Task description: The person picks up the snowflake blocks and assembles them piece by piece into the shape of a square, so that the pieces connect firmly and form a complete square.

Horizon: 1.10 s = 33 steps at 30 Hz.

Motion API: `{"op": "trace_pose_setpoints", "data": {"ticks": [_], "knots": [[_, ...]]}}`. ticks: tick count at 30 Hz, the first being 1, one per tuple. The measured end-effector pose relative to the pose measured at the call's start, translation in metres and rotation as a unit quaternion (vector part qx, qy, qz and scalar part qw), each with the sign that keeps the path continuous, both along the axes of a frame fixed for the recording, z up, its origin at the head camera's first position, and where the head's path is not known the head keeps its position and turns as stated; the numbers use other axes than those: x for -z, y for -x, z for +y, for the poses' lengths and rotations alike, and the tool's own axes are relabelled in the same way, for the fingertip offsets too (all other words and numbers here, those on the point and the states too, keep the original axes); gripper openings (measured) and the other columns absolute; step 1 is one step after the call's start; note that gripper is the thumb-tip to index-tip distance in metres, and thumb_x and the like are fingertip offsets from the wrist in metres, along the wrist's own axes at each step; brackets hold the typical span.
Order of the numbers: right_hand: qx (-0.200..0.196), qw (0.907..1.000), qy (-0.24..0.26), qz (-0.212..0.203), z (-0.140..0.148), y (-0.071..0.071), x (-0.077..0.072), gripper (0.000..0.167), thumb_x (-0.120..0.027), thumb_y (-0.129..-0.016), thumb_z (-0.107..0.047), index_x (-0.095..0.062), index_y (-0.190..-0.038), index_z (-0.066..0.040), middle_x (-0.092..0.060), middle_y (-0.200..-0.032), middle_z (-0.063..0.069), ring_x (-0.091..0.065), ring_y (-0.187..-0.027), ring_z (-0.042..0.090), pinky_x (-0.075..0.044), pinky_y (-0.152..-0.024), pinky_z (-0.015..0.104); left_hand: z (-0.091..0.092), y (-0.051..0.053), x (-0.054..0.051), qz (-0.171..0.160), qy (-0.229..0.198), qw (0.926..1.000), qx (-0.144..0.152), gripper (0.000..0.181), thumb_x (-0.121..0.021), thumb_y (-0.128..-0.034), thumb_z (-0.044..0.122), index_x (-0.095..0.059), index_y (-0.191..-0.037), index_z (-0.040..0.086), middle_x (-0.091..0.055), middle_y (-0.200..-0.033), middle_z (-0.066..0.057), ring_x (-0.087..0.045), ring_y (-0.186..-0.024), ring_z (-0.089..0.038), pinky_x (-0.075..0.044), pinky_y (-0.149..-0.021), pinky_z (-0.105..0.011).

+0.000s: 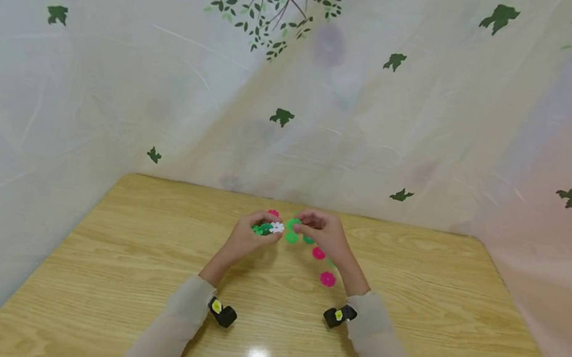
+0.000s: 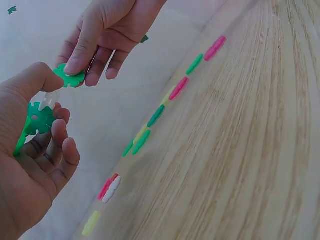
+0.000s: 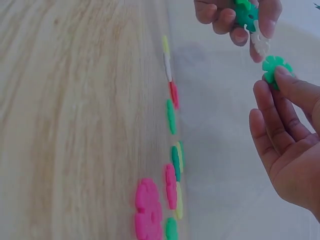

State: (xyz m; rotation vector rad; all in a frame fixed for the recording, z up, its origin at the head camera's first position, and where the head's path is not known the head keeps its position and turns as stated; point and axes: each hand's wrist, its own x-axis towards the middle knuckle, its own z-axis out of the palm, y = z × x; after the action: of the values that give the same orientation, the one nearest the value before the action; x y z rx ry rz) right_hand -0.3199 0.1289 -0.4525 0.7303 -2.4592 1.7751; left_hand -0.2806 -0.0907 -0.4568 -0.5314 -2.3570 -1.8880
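Note:
The left hand [image 1: 245, 239] [image 2: 25, 165] [image 3: 235, 22] holds a joined group of notched flower-shaped discs: a dark green disc [image 2: 41, 118] [image 3: 246, 18], a lighter green one partly hidden by the hand, and a white disc [image 1: 276, 227] [image 3: 260, 43] at the end toward the other hand. Between thumb and fingertips, the right hand [image 1: 328, 236] [image 2: 107, 35] [image 3: 295, 145] pinches a single bright green disc [image 2: 70, 76] [image 3: 275, 68]. That disc is close beside the white one; whether they touch is unclear.
Loose discs lie on the wooden table [image 1: 135, 279] around and beyond the hands, among them a pink disc [image 1: 327, 279] near the right wrist, a yellow one [image 2: 91, 223] and a red one [image 3: 173, 95]. A patterned cloth [image 1: 204, 128] hangs behind the table.

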Motion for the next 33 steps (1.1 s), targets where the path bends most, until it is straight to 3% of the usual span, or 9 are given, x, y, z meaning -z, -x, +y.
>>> {"op": "trace_pose_setpoints", "data": {"ticks": [2,5,7,10,15,21,29,33], "knots": [[0.004,1.0000,-0.002,0.005,0.000,-0.001,-0.001,0.015,-0.076,-0.091,-0.009,-0.075,-0.104,-0.002,-0.075,-0.093,0.018,-0.071,-0.080,0.024,-0.059,-0.070,0.043,0.000,-0.006,-0.009,0.007,-0.002,1.0000,0.006,0.029,-0.074,-0.0898,0.002,-0.068,-0.116,-0.009,-0.069,-0.117,-0.027,-0.063,-0.099,-0.020,-0.051,-0.083,-0.017],[0.005,1.0000,-0.003,0.005,-0.001,-0.002,-0.001,0.015,-0.077,-0.091,-0.009,-0.076,-0.104,-0.003,-0.075,-0.093,0.016,-0.071,-0.079,0.023,-0.059,-0.069,0.042,0.000,-0.008,-0.012,0.009,-0.004,0.9999,0.010,0.029,-0.074,-0.0901,0.002,-0.068,-0.117,-0.008,-0.069,-0.116,-0.026,-0.062,-0.096,-0.014,-0.051,-0.083,-0.017],[0.006,1.0000,-0.003,0.004,-0.001,-0.002,-0.002,0.015,-0.077,-0.091,-0.009,-0.077,-0.104,-0.003,-0.076,-0.093,0.016,-0.071,-0.079,0.025,-0.059,-0.067,0.040,0.000,-0.006,-0.010,0.010,-0.004,0.9999,0.014,0.029,-0.074,-0.0903,0.003,-0.068,-0.116,-0.008,-0.069,-0.114,-0.026,-0.061,-0.093,-0.009,-0.051,-0.082,-0.017],[0.002,1.0000,0.003,0.006,-0.001,-0.003,-0.002,0.015,-0.077,-0.090,-0.009,-0.078,-0.103,-0.001,-0.076,-0.095,0.019,-0.071,-0.081,0.029,-0.059,-0.066,0.036,0.001,0.002,0.001,0.010,-0.004,0.9998,0.019,0.029,-0.074,-0.0905,0.002,-0.068,-0.117,-0.008,-0.068,-0.114,-0.027,-0.059,-0.090,-0.004,-0.051,-0.080,-0.017],[-0.006,0.9998,0.017,0.010,-0.003,-0.003,-0.002,0.016,-0.077,-0.090,-0.007,-0.078,-0.102,0.002,-0.075,-0.099,0.024,-0.070,-0.080,0.012,-0.057,-0.065,0.026,0.003,0.012,0.017,0.009,-0.008,0.9998,0.018,0.029,-0.074,-0.0906,0.002,-0.069,-0.118,-0.006,-0.068,-0.114,-0.026,-0.058,-0.087,-0.003,-0.050,-0.076,-0.017],[0.000,0.9993,0.034,0.014,-0.004,-0.006,-0.004,0.012,-0.074,-0.090,0.002,-0.076,-0.100,0.008,-0.074,-0.102,0.028,-0.071,-0.078,0.011,-0.054,-0.064,0.018,0.003,0.011,0.016,-0.003,-0.013,0.9996,0.023,0.027,-0.077,-0.0908,0.008,-0.071,-0.117,0.002,-0.069,-0.112,-0.018,-0.060,-0.088,-0.010,-0.052,-0.076,-0.019],[0.000,0.9970,0.076,0.018,-0.006,-0.011,-0.007,0.010,-0.073,-0.088,0.009,-0.074,-0.096,0.014,-0.072,-0.099,0.034,-0.070,-0.076,0.003,-0.061,-0.071,0.028,0.005,0.009,0.011,0.008,-0.008,0.9991,0.041,0.025,-0.075,-0.0922,0.009,-0.071,-0.116,0.003,-0.068,-0.108,-0.016,-0.059,-0.086,-0.012,-0.051,-0.074,-0.020],[0.005,0.9957,0.088,0.026,-0.006,-0.009,-0.004,0.008,-0.074,-0.087,0.007,-0.075,-0.094,0.012,-0.072,-0.097,0.033,-0.071,-0.076,0.003,-0.060,-0.069,0.022,0.005,0.009,0.010,0.014,-0.008,0.9987,0.049,0.024,-0.074,-0.0933,0.008,-0.070,-0.116,0.002,-0.068,-0.106,-0.015,-0.059,-0.085,-0.011,-0.051,-0.073,-0.021]]}}
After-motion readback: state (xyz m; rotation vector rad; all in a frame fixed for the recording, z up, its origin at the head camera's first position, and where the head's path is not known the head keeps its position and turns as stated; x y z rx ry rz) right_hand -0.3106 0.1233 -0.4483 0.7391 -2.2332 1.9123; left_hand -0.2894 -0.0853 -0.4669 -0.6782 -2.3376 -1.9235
